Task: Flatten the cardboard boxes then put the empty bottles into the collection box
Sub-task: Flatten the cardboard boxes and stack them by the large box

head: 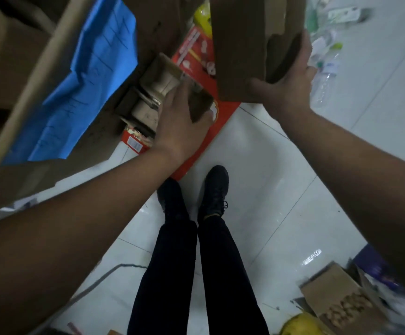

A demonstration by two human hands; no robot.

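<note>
My right hand (pixel 290 83) grips the lower corner of a large brown cardboard box (pixel 240 44) held up at the top middle. My left hand (pixel 179 124) holds a small open brown box (pixel 196 102) by its edge, with the thumb on its front. Both boxes hang over a flattened red printed carton (pixel 196 56) on the floor. Several empty clear plastic bottles (pixel 324 81) lie scattered on the white tiles at the upper right.
A pile of flattened cardboard with a blue sheet (pixel 87 81) fills the upper left. My legs and dark shoes (pixel 216 189) stand on the white tile floor. A small open carton (pixel 339 303) and a yellow object (pixel 300 325) sit at the lower right.
</note>
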